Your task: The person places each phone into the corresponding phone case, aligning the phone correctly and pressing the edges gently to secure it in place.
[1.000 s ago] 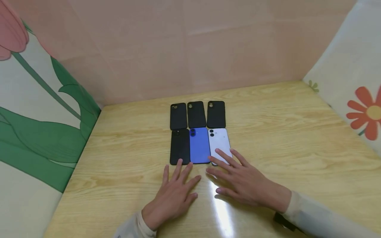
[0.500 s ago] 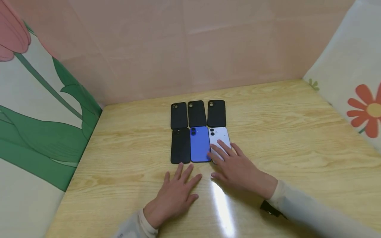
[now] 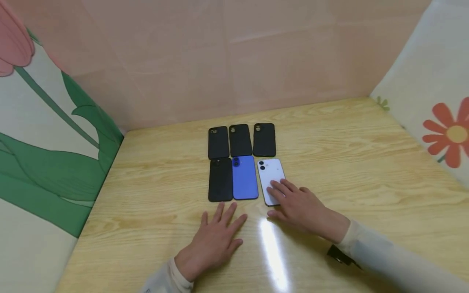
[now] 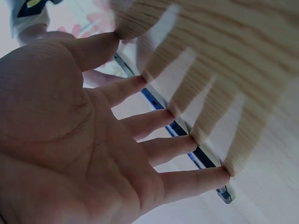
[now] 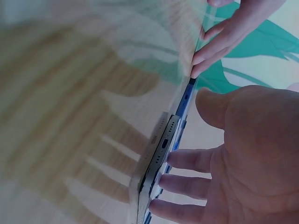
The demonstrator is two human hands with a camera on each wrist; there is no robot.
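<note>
In the head view a white phone [image 3: 269,173] lies back up, slightly turned, with a gap between it and the blue phone [image 3: 244,179]. The fingertips of my right hand [image 3: 304,209] rest on its lower part, fingers nearly straight, thumb near its bottom edge. The right wrist view shows the phone's bottom edge [image 5: 163,147] with its port, and the fingers lying over its back. My left hand [image 3: 214,246] is spread on the table, fingertips just below a black phone [image 3: 220,183], holding nothing. The left wrist view shows its straight fingers [image 4: 154,151] touching the tabletop.
Behind the phones, three black phone cases [image 3: 240,140] with camera cutouts lie in a row. The wood-grain table [image 3: 348,162] meets a pink backdrop [image 3: 220,73] at the back. Floral sheets [image 3: 406,81] stand at both sides. A dark device sits under the right wrist.
My right hand has shifted the white phone to the right and slightly toward me, parting it from the blue phone. The left hand has stayed in place.
</note>
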